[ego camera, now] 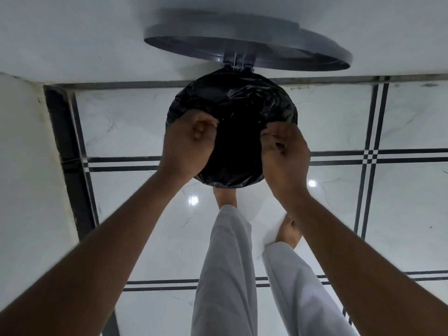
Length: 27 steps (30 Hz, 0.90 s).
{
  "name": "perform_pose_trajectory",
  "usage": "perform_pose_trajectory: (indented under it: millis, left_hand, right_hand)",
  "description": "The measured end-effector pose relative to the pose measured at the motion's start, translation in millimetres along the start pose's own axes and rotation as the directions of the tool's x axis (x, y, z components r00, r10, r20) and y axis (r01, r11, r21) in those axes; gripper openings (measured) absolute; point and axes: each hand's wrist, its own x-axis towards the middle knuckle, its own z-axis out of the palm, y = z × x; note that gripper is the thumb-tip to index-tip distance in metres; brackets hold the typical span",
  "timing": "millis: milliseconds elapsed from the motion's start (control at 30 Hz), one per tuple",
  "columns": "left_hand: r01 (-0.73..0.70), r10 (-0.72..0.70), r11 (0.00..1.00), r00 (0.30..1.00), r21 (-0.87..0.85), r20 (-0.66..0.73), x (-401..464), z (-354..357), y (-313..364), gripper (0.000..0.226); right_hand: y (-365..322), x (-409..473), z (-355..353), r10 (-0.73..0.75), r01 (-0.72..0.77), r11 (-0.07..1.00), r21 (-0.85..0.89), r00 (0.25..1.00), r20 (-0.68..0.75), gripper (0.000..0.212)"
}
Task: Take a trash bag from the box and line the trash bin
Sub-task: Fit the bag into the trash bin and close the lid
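Your left hand point(191, 139) and right hand point(282, 151) each pinch the black trash bag point(237, 98) at opposite sides of the bin's rim (lid point(247, 42) flipped up behind). The bag's mouth lies between them, equally near, already folded over.

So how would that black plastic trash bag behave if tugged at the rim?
The black plastic trash bag is creased and draped, so probably floppy and light. Its glossy film looks thin, so it may slip or tear under the hands.
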Motion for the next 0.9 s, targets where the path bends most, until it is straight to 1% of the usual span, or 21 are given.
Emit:
perform_pose_trajectory:
  millis: [33, 100, 167, 233, 300, 367, 467, 567, 633, 700, 767, 833, 900]
  left_hand:
    - [-0.005, 0.003, 1.0, 0.996, -0.024, -0.086, -2.7, -8.1, 6.1, 0.015]
    - [-0.012, -0.016, 0.992, 0.973, -0.122, -0.229, -5.8, -23.2, 18.1, 0.012]
    - [-0.01, -0.11, 0.936, 0.941, -0.351, -0.319, -4.4, -36.4, 34.3, 0.008]
    - [-0.062, -0.182, 0.846, 0.901, -0.53, -0.394, -3.1, -49.8, 56.1, 0.009]
    - [-0.123, -0.184, 0.801, 0.881, -0.586, -0.435, -1.7, -62.2, 80.1, 0.015]
    - [-0.131, -0.134, 0.824, 0.9, -0.551, -0.415, 1.3, -70.1, 98.7, 0.022]
    - [-0.093, -0.077, 0.898, 0.929, -0.431, -0.361, 1.8, -70.0, 109.7, 0.028]
    - [-0.129, 0.032, 0.968, 0.915, -0.217, -0.403, -8.0, -62.3, 104.7, 0.028]
    - [-0.15, 0.075, 0.978, 0.9, -0.142, -0.43, -19.1, -56.0, 101.0, 0.034]
    - [-0.148, 0.08, 0.98, 0.905, -0.133, -0.418, -29.9, -50.8, 94.9, 0.039]
    - [-0.136, 0.06, 0.978, 0.912, -0.16, -0.406, -38.5, -47.1, 86.3, 0.04]
    - [-0.081, -0.018, 0.967, 0.922, -0.24, -0.387, -46.3, -44.7, 74.3, 0.029]
    - [-0.012, -0.105, 0.951, 0.928, -0.31, -0.358, -55.0, -42.4, 63.0, 0.019]
  right_hand:
    - [-5.2, -1.1, -3.6, 0.018, -0.016, 0.999, 0.031, 0.998, -0.067, 0.007]
    - [-16.1, -1.8, -11.2, 0.062, -0.04, 0.992, 0.117, 0.98, -0.189, 0.007]
    - [-30.3, 2.6, -18.2, 0.128, -0.059, 0.966, 0.252, 0.955, -0.268, 0.013]
    - [-48.0, 9.4, -27.0, 0.143, -0.02, 0.938, 0.346, 0.932, -0.333, 0.021]
    - [-68.3, 14.6, -36.5, 0.081, 0.076, 0.92, 0.385, 0.923, -0.376, 0.031]
    - [-84.6, 17.4, -41.9, -0.019, 0.168, 0.91, 0.378, 0.93, -0.368, 0.039]
    - [-95.8, 16.1, -41.6, -0.112, 0.19, 0.933, 0.306, 0.96, -0.255, 0.047]
    - [-93.9, 14.6, -41.7, -0.113, 0.156, 0.955, 0.253, 0.978, -0.174, 0.056]
    - [-91.9, 16.3, -46.2, -0.111, 0.144, 0.961, 0.238, 0.983, -0.145, 0.06]
    - [-85.4, 17.7, -50.3, -0.102, 0.129, 0.966, 0.222, 0.986, -0.13, 0.062]
    - [-74.8, 10.8, -53.9, -0.104, 0.123, 0.972, 0.201, 0.989, -0.106, 0.067]
    - [-59.8, -5.3, -56.1, -0.139, 0.148, 0.977, 0.152, 0.988, -0.064, 0.071]
    - [-42.5, -24.7, -56.9, -0.171, 0.17, 0.982, 0.085, 0.985, 0.004, 0.068]
